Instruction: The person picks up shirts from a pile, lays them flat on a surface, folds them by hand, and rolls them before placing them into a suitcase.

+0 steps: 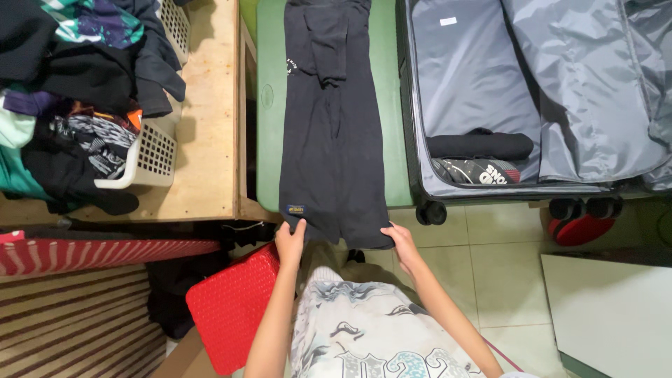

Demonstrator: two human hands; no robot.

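A black garment (330, 133) lies folded into a long strip on a green surface (269, 105), its lower end hanging over the near edge. My left hand (290, 241) pinches the lower left corner, beside a small blue and yellow label (295, 209). My right hand (402, 240) grips the lower right corner. Both arms reach forward from my body.
An open grey suitcase (490, 84) lies to the right, holding two rolled dark garments (480, 145). A white basket (155, 155) heaped with clothes stands on a wooden table (208, 105) at left. A red stool (234, 308) stands by my left arm, on a tiled floor.
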